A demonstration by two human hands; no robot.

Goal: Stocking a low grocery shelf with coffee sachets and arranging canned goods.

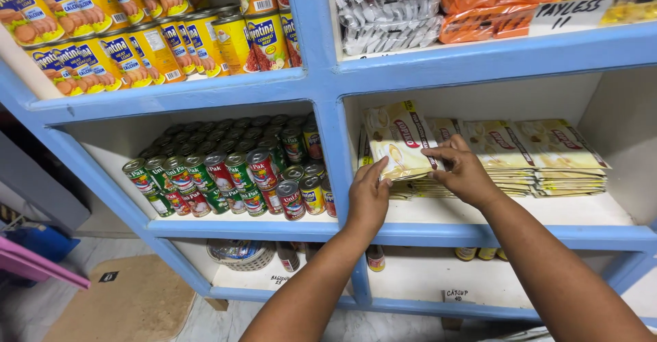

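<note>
Nearest the camera, two bare forearms reach up into a blue-painted wooden shelf unit (pixel 328 82). The left hand (pixel 367 195) lies with its fingers flat against the near edge of a leaning pale yellow foil sachet with a red oval label (pixel 395 140). The right hand (pixel 464 172) pinches that sachet's right side between thumb and fingers. Both hands are clamped on this one packet, close together but not touching each other.

The sachet stands tilted at the left end of the compartment, atop a low pile of like sachets (pixel 417 188). Just beside it, further right, two neat flat stacks of the same yellow sachets (pixel 540 154) already lie squared up, so the left pile looks like the only one not yet tidied.

In the compartment to the left sit rows of small red and green tins (pixel 226 171). Above, on the far upper shelf, are yellow cans (pixel 137 47), silver packets (pixel 387 6) and orange packets (pixel 493 3).
</note>
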